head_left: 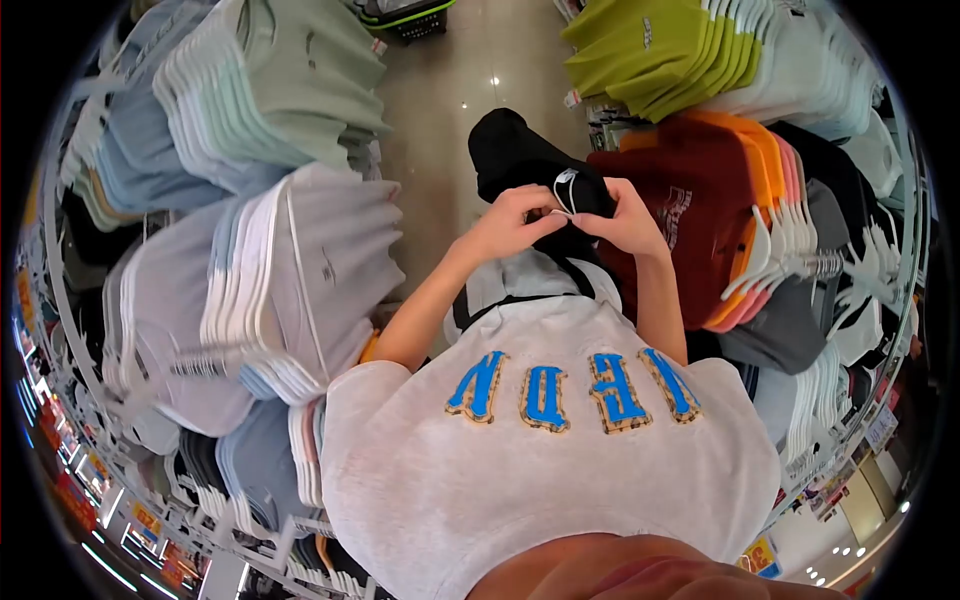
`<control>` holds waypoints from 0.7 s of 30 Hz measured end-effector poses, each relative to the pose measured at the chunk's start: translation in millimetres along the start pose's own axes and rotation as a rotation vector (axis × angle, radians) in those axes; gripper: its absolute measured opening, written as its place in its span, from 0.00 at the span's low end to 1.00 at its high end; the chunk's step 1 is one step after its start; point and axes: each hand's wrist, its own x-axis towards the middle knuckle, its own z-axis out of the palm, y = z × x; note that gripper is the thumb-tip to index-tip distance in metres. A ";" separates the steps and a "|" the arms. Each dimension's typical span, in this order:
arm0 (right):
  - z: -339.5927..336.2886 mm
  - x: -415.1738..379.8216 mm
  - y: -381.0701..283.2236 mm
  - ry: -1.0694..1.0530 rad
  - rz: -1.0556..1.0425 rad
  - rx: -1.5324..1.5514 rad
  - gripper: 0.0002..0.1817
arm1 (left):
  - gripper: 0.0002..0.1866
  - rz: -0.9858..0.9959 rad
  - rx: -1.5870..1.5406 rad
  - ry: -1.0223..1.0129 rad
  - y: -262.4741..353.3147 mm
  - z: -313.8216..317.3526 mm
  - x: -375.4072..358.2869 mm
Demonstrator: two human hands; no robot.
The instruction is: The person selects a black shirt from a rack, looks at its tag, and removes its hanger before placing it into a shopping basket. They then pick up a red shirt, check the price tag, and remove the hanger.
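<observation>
Nearest the lens: bare skin at the base of the neck (560, 570), cut by the bottom edge. Next, and largest, the wearer's pale grey shirt (550, 470), blue letters with tan edging across the chest, reading upside down from here. Left side: lavender-grey garments (345, 240) on white hangers, grey-green garments (310, 90) farther up, blue-grey ones between and below. Right side: a dark red garment (680, 205) with pale print, orange and pink ones packed against it, yellow-green garments (660, 50) above. Shiny floor (430, 100) runs between the two sides. Black cloth item (510, 150), exact kind not clear, held up in front of the torso, over the floor strip and just beside the dark red garment. Left hand (510, 225): fingers bent, thumb and fingertips together, clamped on the thin white cord at the cloth's near side. Right hand (628, 222): fingers curled over the cloth, clamped on it, thumb tip reaching to the cord, close to the left fingertips. Black strap (515, 298) crosses at the waist. Top: black basket (410, 22), green rim, on the floor. Smallest: white cord (558, 190), looped against the black.
</observation>
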 end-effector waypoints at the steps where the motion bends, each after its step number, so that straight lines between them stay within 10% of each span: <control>1: -9.6 11.7 -4.7 -0.036 0.017 -0.021 0.10 | 0.10 -0.005 -0.003 -0.008 -4.9 -6.8 12.2; 10: -85.5 177.6 -25.2 -0.240 -0.016 0.021 0.15 | 0.05 -0.327 -0.260 0.004 -41.7 -95.1 127.6; 14: -123.8 247.4 -43.1 -0.243 -0.005 0.054 0.21 | 0.04 -0.155 -0.002 0.222 -36.7 -140.6 182.5; 21: -145.5 371.1 -51.0 -0.170 0.006 0.174 0.24 | 0.13 -0.144 -0.768 0.898 -67.5 -239.3 268.5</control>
